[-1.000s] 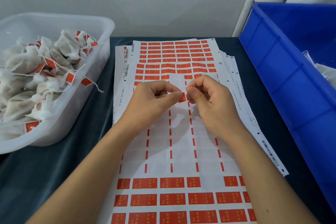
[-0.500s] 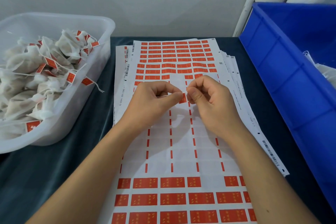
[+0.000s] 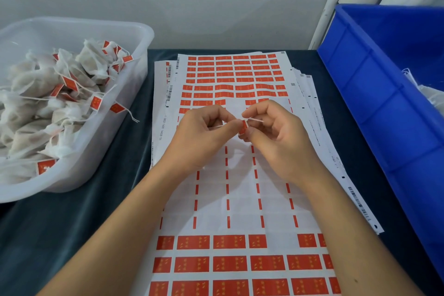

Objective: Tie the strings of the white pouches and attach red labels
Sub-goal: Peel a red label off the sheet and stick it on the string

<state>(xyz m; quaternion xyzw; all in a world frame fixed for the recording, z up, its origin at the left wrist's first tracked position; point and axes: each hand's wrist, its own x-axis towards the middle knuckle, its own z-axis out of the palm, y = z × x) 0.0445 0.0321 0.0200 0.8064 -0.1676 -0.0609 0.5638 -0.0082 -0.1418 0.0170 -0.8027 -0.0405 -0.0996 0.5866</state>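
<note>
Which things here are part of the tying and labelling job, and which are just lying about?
In use: left hand, right hand, red label, white string, label sheets, tub of labelled pouches.
Lying about: blue crate, dark cloth.
</note>
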